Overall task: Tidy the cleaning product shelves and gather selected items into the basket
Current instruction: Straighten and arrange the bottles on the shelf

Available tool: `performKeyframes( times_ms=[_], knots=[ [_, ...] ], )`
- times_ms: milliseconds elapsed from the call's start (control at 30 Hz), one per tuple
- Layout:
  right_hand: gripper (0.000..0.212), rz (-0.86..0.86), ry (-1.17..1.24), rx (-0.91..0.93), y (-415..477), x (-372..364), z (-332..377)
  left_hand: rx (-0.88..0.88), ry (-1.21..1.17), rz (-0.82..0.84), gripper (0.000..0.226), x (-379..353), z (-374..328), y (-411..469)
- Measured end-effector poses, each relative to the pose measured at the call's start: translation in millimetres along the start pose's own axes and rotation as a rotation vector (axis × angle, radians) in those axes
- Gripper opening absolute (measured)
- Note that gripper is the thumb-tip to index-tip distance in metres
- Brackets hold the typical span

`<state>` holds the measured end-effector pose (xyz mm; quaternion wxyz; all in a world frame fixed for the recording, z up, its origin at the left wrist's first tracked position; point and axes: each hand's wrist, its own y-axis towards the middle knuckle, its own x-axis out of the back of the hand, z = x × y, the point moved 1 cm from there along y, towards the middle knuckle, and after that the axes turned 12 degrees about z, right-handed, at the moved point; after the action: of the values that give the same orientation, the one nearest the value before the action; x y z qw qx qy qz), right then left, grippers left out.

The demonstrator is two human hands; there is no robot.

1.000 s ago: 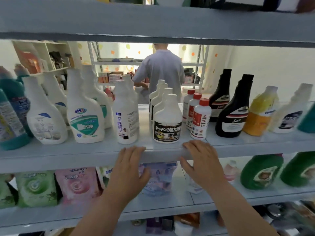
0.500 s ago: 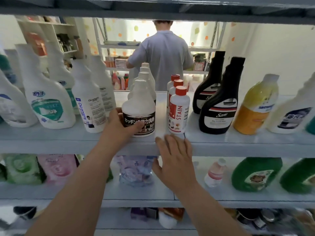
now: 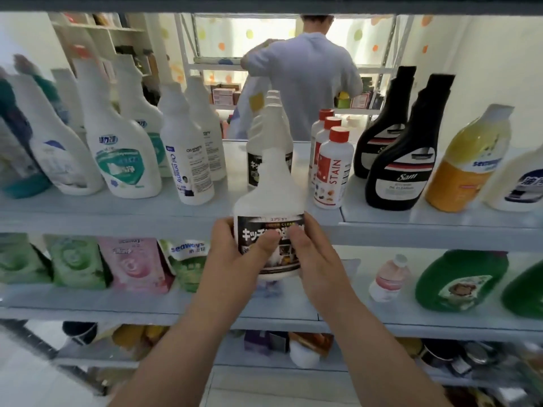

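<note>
A pale grey-blue metal shelving unit (image 3: 117,218) fills the view, with several tiers stocked with cleaning products. Through the gap above the upper tier, a person in a light grey shirt (image 3: 305,80) stands at another rack with their back turned.

On the upper tier, from left to right, stand white plastic spray bottles with green labels (image 3: 123,160), tall white bottles with blue lettering (image 3: 188,168), a row of white red-capped bottles marked STAIN (image 3: 333,171), two black bottles with white labels (image 3: 402,171) and a yellow-orange bottle (image 3: 467,165). On the tier below lie green and pink refill pouches (image 3: 135,265), a small pink-tinted bottle (image 3: 388,277) and a green jug (image 3: 458,277).

The white plastic bottle with a black Japanese-lettered label (image 3: 271,198) is off the shelf, held upright in front of the upper tier's front edge. More bottles of the same kind (image 3: 264,151) stand in a row behind it.

The left hand (image 3: 235,259) grips its left side, the thumb laid across the label and the fingers curled round behind. The right hand (image 3: 317,259) holds the right side, its thumb pressed on the label close to the left thumb, its fingers wrapped round the bottle's far edge.
</note>
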<state>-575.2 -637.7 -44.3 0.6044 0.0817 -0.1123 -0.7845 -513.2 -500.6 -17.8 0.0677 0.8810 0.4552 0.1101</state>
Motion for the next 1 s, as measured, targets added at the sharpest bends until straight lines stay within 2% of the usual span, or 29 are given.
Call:
performKeyframes(
  times_ms=[67, 167, 267, 367, 433, 533, 600, 633, 700, 767, 833, 933, 1000],
  knots=[
    [0.049, -0.057, 0.122, -0.074, -8.9, -18.2, -8.5, 0.082, 0.020, 0.045, 0.061, 4.0, 11.3, -18.0],
    [0.063, -0.124, 0.206, -0.149, -25.2, -43.6, -21.3, 0.151, 0.090, 0.125, 0.041, 23.1, 28.7, -36.4],
    [0.050, -0.193, 0.233, -0.192, -37.2, -66.2, -32.0, 0.185, 0.005, 0.121, 0.033, 45.3, 42.2, -51.7],
    [0.034, -0.189, 0.344, -0.278, -45.6, -85.4, -32.2, 0.377, -0.293, 0.013, 0.020, 58.8, 48.9, -68.9],
    [0.031, -0.193, 0.243, -0.310, -49.8, -96.1, -27.5, 0.528, -0.586, 0.033, 0.028, 66.4, 49.0, -81.3],
    [0.054, -0.121, 0.189, -0.412, -60.8, -115.3, -28.0, 0.690, -0.842, 0.253, 0.043, 76.8, 48.7, -102.1],
    [0.059, -0.072, 0.398, -0.505, -73.4, -131.3, -31.6, 0.743, -0.934, 0.401, 0.047, 77.9, 55.9, -116.8],
    [0.054, -0.081, 0.493, -0.519, -80.4, -138.0, -33.5, 0.763, -0.928, 0.462, 0.049, 78.1, 60.9, -123.7],
    [0.047, -0.128, 0.535, -0.493, -93.2, -147.2, -37.9, 0.769, -0.843, 0.568, 0.055, 81.1, 72.9, -134.5],
    [0.055, -0.188, 0.465, -0.436, -104.5, -149.1, -41.0, 0.732, -0.780, 0.639, 0.059, 87.7, 81.2, -140.0],
    [0.067, -0.179, 0.325, -0.370, -114.1, -146.7, -43.8, 0.596, -0.641, 0.652, 0.058, 96.1, 89.5, -142.0],
    [0.073, -0.086, 0.189, -0.265, -127.7, -143.5, -45.1, 0.364, -0.219, 0.618, 0.068, 100.3, 95.6, -143.5],
    [0.075, -0.041, 0.181, -0.232, -132.6, -142.4, -44.7, 0.298, -0.132, 0.573, 0.068, 98.3, 94.9, -146.4]
  ],
)
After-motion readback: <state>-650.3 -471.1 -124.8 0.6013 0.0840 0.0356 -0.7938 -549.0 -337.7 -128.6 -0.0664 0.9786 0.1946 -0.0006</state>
